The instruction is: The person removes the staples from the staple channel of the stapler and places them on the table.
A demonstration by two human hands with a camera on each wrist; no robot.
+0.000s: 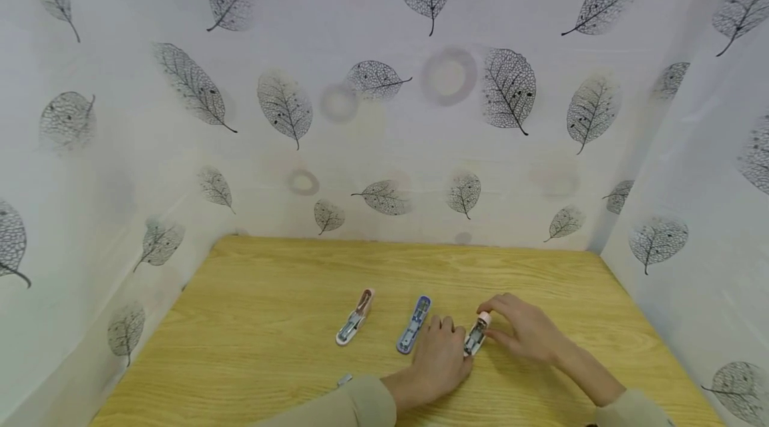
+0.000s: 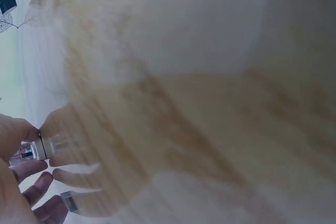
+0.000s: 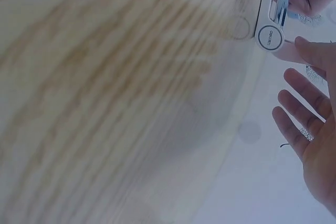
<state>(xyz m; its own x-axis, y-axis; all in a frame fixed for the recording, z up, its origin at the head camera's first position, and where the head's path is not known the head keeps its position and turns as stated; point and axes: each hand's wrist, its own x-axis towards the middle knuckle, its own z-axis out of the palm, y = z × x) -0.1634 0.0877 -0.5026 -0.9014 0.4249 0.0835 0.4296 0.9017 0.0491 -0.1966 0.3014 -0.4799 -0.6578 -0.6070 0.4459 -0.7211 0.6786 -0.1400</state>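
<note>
A small pink and white stapler (image 1: 476, 336) lies opened on the table, its metal staple channel showing. My left hand (image 1: 441, 359) pinches its near end between thumb and forefinger, also seen in the left wrist view, where the stapler's end (image 2: 43, 147) shows. At the far pink end, my right hand (image 1: 521, 328) grips with thumb and fingers. The right wrist view shows the stapler's round white hinge (image 3: 270, 38) beside my right thumb. To the left lie an opened blue stapler (image 1: 413, 325) and an opened pink and white one (image 1: 356, 317).
A short strip of staples (image 1: 344, 379) lies near my left sleeve. The wooden table (image 1: 258, 307) is bounded at the back and sides by pale leaf-patterned cloth (image 1: 384, 147).
</note>
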